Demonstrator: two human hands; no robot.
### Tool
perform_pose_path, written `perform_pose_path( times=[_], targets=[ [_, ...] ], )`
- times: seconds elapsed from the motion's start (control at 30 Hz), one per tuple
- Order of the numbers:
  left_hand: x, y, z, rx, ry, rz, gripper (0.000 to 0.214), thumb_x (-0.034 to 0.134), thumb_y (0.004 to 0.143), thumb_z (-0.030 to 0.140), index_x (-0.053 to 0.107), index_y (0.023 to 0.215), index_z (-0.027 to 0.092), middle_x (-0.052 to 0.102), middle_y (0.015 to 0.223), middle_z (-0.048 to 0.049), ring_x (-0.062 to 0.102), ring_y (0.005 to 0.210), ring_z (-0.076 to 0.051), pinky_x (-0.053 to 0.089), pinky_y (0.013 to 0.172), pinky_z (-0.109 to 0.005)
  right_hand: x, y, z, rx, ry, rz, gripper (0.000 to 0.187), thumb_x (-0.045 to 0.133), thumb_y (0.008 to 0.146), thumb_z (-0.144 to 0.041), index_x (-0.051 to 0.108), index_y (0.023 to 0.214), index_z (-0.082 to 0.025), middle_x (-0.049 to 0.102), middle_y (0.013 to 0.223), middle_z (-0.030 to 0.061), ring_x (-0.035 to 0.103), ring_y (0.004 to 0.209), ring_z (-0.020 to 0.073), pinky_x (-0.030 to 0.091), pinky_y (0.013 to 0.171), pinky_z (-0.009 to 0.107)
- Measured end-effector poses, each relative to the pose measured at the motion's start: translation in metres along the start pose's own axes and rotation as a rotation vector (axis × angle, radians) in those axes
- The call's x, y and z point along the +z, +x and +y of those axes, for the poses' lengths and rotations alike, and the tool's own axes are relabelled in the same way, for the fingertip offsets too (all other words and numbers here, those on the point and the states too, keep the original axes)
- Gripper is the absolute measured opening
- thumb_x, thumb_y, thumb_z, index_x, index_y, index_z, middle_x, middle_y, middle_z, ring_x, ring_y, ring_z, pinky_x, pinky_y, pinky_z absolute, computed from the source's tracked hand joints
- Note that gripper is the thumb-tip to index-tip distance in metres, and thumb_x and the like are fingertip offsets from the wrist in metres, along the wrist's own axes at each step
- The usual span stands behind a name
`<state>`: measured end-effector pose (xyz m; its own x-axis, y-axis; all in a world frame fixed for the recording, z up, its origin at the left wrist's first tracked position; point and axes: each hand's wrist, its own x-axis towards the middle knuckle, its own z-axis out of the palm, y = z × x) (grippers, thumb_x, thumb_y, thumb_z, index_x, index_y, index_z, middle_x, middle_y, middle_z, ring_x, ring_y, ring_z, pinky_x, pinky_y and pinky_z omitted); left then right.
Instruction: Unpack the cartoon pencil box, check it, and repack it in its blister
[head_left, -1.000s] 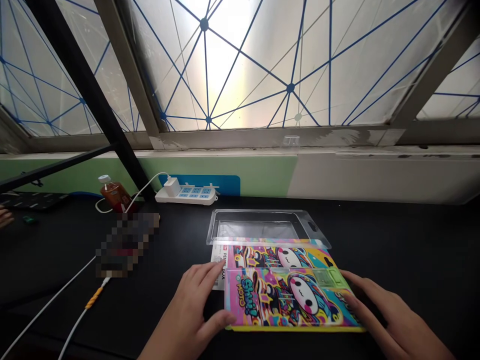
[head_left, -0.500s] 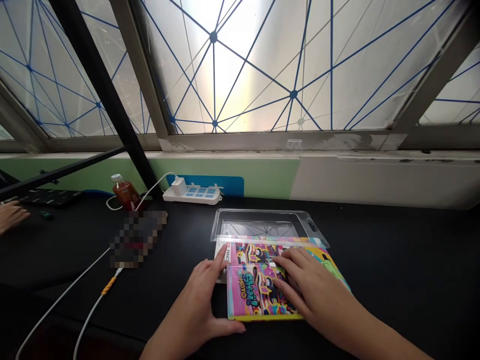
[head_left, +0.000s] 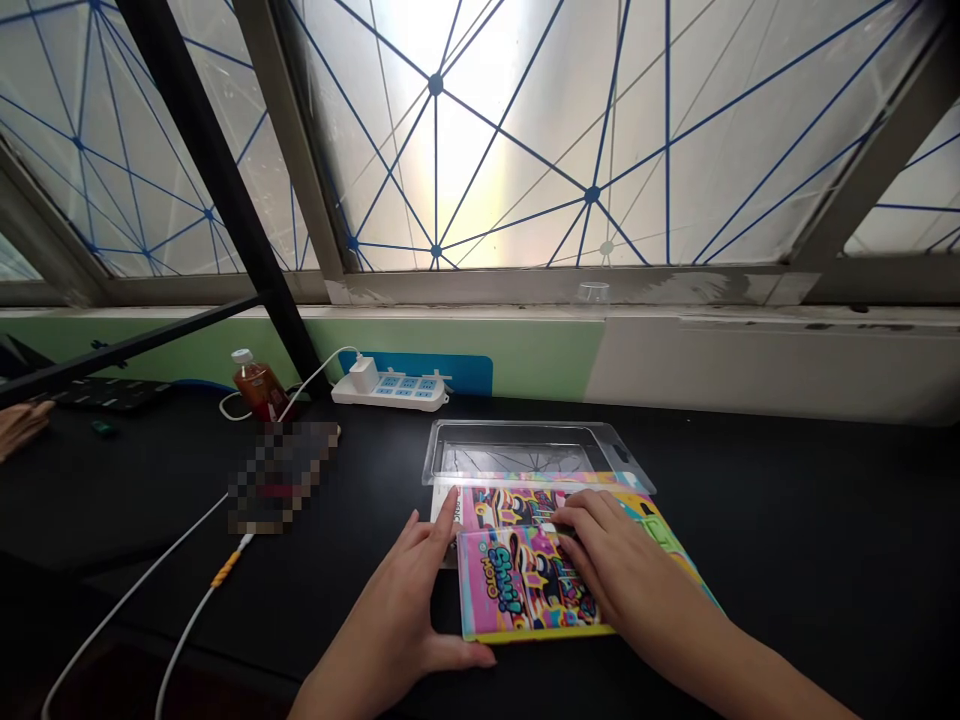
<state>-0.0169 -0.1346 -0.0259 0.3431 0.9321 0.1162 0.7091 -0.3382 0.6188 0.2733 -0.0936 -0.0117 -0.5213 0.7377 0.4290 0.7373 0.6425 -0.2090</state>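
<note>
A pink and yellow cartoon-printed pencil box (head_left: 517,590) lies on the black table, on top of a matching printed card (head_left: 517,505). My right hand (head_left: 622,565) rests on the box, its fingers spread over the printed top. My left hand (head_left: 397,610) lies flat on the table at the box's lower left corner, its thumb along the bottom edge and index finger up the left side. Just behind the box lies an empty clear plastic blister tray (head_left: 525,447). A white paper slip (head_left: 442,505) sticks out from under the card's left side.
A co-worker's hand (head_left: 22,423) is at the far left, near a dark keypad (head_left: 105,394). At the back stand a power strip (head_left: 390,392) and an orange drink bottle (head_left: 259,388). A pixelated object (head_left: 281,478) and a white cable (head_left: 172,560) lie left of my hands.
My right hand has moved from the box's right end onto its top. The co-worker's hand has drawn back leftward. The view has shifted slightly.
</note>
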Motion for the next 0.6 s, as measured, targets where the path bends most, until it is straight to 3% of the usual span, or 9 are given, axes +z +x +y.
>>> perform_pose_path(
  times=[0.13,0.27,0.4,0.5,0.6],
  targets=[
    [-0.005,0.002,0.004,-0.022,-0.015,-0.010,0.142,0.106,0.060,0.039,0.021,0.173,0.034,0.067,0.149,-0.0151,0.059,0.140,-0.045,0.031,0.124,-0.075,0.000,0.002,-0.002,-0.032,-0.065,0.142,0.017,0.046,0.109,-0.025,0.063,0.111,-0.023,0.072,0.105,0.0098,0.073,0.095,0.0258,0.063,0.080,0.042],
    [-0.011,0.001,0.009,0.025,-0.024,-0.047,0.103,0.104,0.065,0.042,0.058,0.156,0.028,0.070,0.144,-0.0135,0.061,0.136,-0.041,0.029,0.127,-0.069,-0.009,0.003,-0.006,-0.106,-0.114,0.283,0.015,0.048,0.110,-0.027,0.062,0.112,-0.023,0.073,0.104,0.0096,0.075,0.094,0.0256,0.064,0.081,0.040],
    [-0.012,-0.004,0.012,-0.008,-0.020,0.020,0.095,0.095,0.078,0.030,0.050,0.162,0.029,0.063,0.154,-0.0134,0.052,0.147,-0.040,0.040,0.124,-0.064,-0.023,-0.015,-0.009,-0.156,-0.049,0.350,0.015,0.058,0.104,-0.024,0.065,0.118,-0.026,0.075,0.107,0.0083,0.075,0.103,0.0256,0.063,0.090,0.039],
    [-0.012,-0.006,0.012,0.007,-0.014,0.011,0.092,0.084,0.088,0.030,0.039,0.168,0.029,0.054,0.164,-0.0129,0.043,0.155,-0.040,0.047,0.121,-0.060,-0.025,-0.047,-0.005,-0.261,-0.062,0.351,0.038,0.067,0.096,-0.019,0.065,0.133,-0.029,0.079,0.115,0.0064,0.076,0.112,0.0267,0.058,0.108,0.045],
    [-0.011,-0.006,0.011,0.017,0.024,-0.037,0.088,0.074,0.095,0.029,0.030,0.172,0.028,0.046,0.170,-0.0124,0.038,0.159,-0.040,0.042,0.124,-0.061,-0.020,-0.088,0.006,-0.274,-0.143,0.355,0.057,0.072,0.092,-0.017,0.062,0.144,-0.039,0.081,0.121,0.0018,0.077,0.116,0.0292,0.050,0.118,0.052]
  ],
)
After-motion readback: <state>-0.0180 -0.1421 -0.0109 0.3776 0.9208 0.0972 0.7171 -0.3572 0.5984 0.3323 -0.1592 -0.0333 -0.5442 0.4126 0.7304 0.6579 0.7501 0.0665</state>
